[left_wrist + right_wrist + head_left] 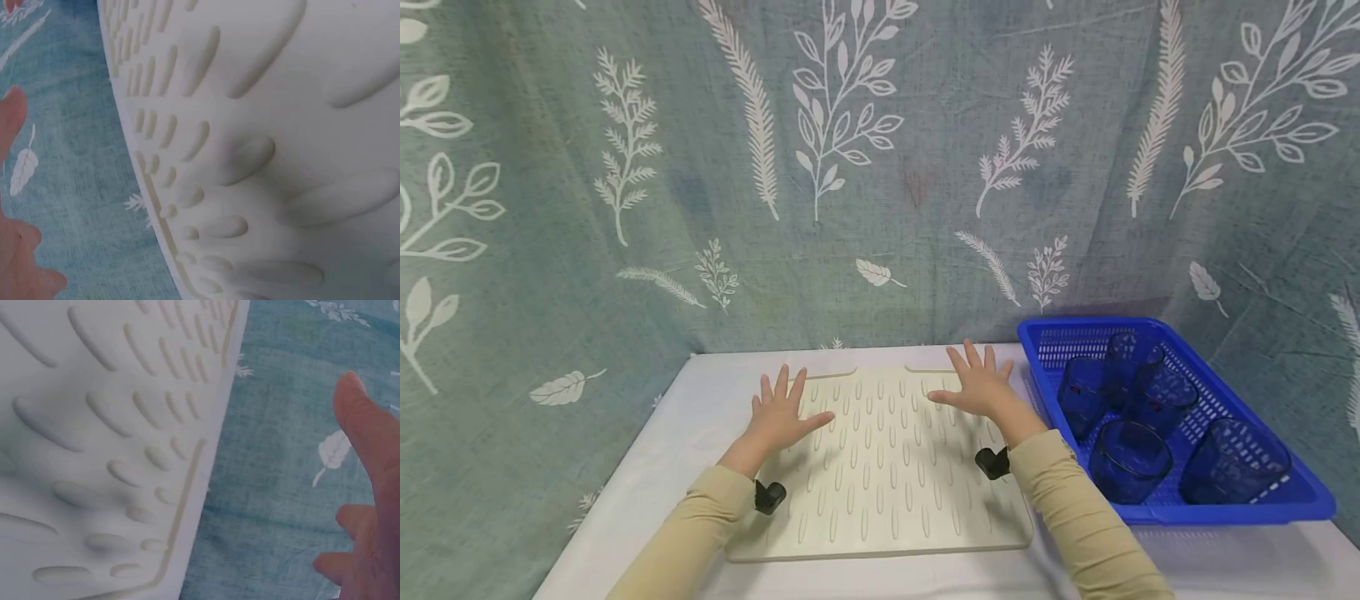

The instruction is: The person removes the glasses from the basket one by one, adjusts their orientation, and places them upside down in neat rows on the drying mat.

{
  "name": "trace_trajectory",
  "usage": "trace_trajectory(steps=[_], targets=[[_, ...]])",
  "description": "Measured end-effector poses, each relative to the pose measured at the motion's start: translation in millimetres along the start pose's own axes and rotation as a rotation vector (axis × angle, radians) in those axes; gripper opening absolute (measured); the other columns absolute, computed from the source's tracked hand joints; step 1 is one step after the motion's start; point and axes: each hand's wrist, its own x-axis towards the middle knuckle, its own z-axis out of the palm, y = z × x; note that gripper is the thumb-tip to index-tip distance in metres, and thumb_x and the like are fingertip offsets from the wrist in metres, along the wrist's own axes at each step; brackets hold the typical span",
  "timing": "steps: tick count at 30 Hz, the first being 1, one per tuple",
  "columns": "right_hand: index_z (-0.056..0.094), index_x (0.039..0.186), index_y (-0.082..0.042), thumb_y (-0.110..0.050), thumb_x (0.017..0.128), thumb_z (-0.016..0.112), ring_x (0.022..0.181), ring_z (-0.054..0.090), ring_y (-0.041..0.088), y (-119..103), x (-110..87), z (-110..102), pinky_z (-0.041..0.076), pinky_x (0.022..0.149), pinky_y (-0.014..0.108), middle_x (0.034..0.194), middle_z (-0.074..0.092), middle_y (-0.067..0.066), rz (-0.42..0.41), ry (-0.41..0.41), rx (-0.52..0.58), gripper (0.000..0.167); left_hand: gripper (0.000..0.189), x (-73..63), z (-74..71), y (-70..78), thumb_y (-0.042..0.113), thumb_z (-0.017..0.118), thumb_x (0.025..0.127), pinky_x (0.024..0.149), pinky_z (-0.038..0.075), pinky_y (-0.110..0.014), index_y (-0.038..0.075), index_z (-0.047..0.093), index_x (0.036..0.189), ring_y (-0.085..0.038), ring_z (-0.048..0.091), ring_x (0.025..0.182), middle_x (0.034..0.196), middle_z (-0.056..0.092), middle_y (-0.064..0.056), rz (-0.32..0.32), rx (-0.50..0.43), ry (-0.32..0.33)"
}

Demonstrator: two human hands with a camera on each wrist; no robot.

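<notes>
A cream mat with raised oblong ridges lies flat on the white table. My left hand hovers over its left side, fingers spread and holding nothing. Over the mat's far right part, my right hand is likewise spread, with nothing in it. Each wrist wears a small black camera. To the right of the right hand stands a blue plastic basket. Several blue-tinted drinking glasses sit inside it, among them a near glass and a right-hand glass. In both wrist views the ridged mat fills much of the picture.
A grey-green curtain with white leaf prints hangs behind the table and round both sides. The white tabletop shows left of the mat. The basket's perforated wall rises close beside the right forearm.
</notes>
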Motion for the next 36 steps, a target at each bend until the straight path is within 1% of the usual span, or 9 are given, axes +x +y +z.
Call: trace_trajectory(steps=[4, 8, 13, 16, 20, 24, 28, 32, 36], targets=[[0.011, 0.148, -0.015, -0.063, 0.082, 0.05, 0.135, -0.006, 0.048, -2.3, -1.5, -8.0, 0.001, 0.099, 0.072, 0.152, 0.0, 0.019, -0.007, -0.016, -0.013, 0.091, 0.098, -1.0, -0.8, 0.3, 0.065, 0.049, 0.082, 0.099, 0.006, -0.071, 0.008, 0.005, 0.148, -0.053, -0.01, 0.132, 0.15, -0.006, -0.024, 0.004, -0.038, -0.018], [0.011, 0.148, -0.015, -0.063, 0.082, 0.051, 0.135, -0.006, 0.048, -4.2, -3.7, -18.9, 0.001, 0.1, 0.071, 0.152, 0.002, 0.019, -0.016, -0.034, -0.021, 0.091, 0.099, 0.1, -1.5, 0.8, 0.066, 0.047, 0.081, 0.099, 0.005, -0.071, 0.008, 0.003, 0.148, -0.053, -0.009, 0.131, 0.15, -0.006, -0.024, 0.003, -0.059, -0.036], [0.012, 0.148, -0.014, -0.063, 0.082, 0.05, 0.134, -0.003, 0.05, -6.8, -6.4, -33.8, 0.003, 0.1, 0.071, 0.152, 0.003, 0.02, -0.024, -0.043, -0.049, 0.091, 0.099, 1.5, -2.5, 2.5, 0.067, 0.048, 0.081, 0.1, 0.002, -0.071, 0.009, 0.003, 0.148, -0.053, -0.009, 0.132, 0.15, -0.004, -0.024, -0.002, -0.089, -0.036], [0.012, 0.148, -0.015, -0.063, 0.082, 0.05, 0.134, -0.002, 0.05, -6.5, -8.7, -41.5, 0.003, 0.099, 0.072, 0.152, 0.004, 0.019, -0.03, -0.045, -0.067, 0.09, 0.099, 1.7, -2.3, 3.3, 0.066, 0.048, 0.081, 0.1, 0.003, -0.07, 0.009, 0.003, 0.148, -0.052, -0.008, 0.132, 0.151, -0.003, -0.024, 0.005, -0.09, -0.024], [0.012, 0.148, -0.015, -0.063, 0.082, 0.05, 0.134, -0.001, 0.05, -5.2, -11.3, -50.7, 0.003, 0.099, 0.072, 0.152, 0.005, 0.02, -0.041, -0.052, -0.069, 0.091, 0.098, 1.9, -2.7, 6.4, 0.065, 0.049, 0.082, 0.1, 0.004, -0.07, 0.009, 0.004, 0.148, -0.052, -0.006, 0.133, 0.151, -0.002, -0.024, 0.016, -0.115, 0.006], [0.009, 0.149, -0.016, -0.065, 0.081, 0.049, 0.134, -0.001, 0.05, -4.6, -12.7, -60.1, 0.002, 0.098, 0.072, 0.152, 0.004, 0.02, -0.041, -0.054, -0.067, 0.093, 0.096, 2.3, -4.5, 11.9, 0.063, 0.049, 0.082, 0.101, 0.005, -0.069, 0.008, 0.005, 0.148, -0.051, 0.0, 0.134, 0.151, 0.001, -0.024, 0.021, -0.159, 0.02], [0.008, 0.149, -0.016, -0.065, 0.081, 0.05, 0.134, -0.002, 0.05, -3.8, -13.7, -69.6, 0.002, 0.099, 0.072, 0.152, 0.003, 0.019, -0.039, -0.052, -0.062, 0.093, 0.097, 2.0, -6.7, 18.6, 0.062, 0.05, 0.083, 0.105, 0.008, -0.065, 0.007, 0.005, 0.147, -0.046, 0.005, 0.135, 0.15, 0.005, -0.025, 0.025, -0.21, 0.024], [0.008, 0.149, -0.016, -0.063, 0.082, 0.051, 0.134, -0.001, 0.05, -1.1, -15.4, -77.3, 0.002, 0.098, 0.073, 0.152, 0.003, 0.02, -0.037, -0.063, -0.057, 0.092, 0.097, 1.1, -9.1, 25.5, 0.061, 0.05, 0.083, 0.106, 0.011, -0.062, 0.007, 0.003, 0.148, -0.042, 0.005, 0.137, 0.15, 0.005, -0.024, 0.028, -0.272, 0.021], [0.008, 0.149, -0.015, -0.063, 0.082, 0.051, 0.134, 0.0, 0.05, 2.6, -17.7, -83.2, 0.003, 0.097, 0.073, 0.152, 0.003, 0.02, -0.033, -0.073, -0.06, 0.093, 0.095, 0.5, -9.8, 31.3, 0.06, 0.05, 0.084, 0.105, 0.015, -0.062, 0.009, 0.001, 0.148, -0.042, 0.007, 0.137, 0.151, 0.004, -0.023, 0.033, -0.335, 0.01]])
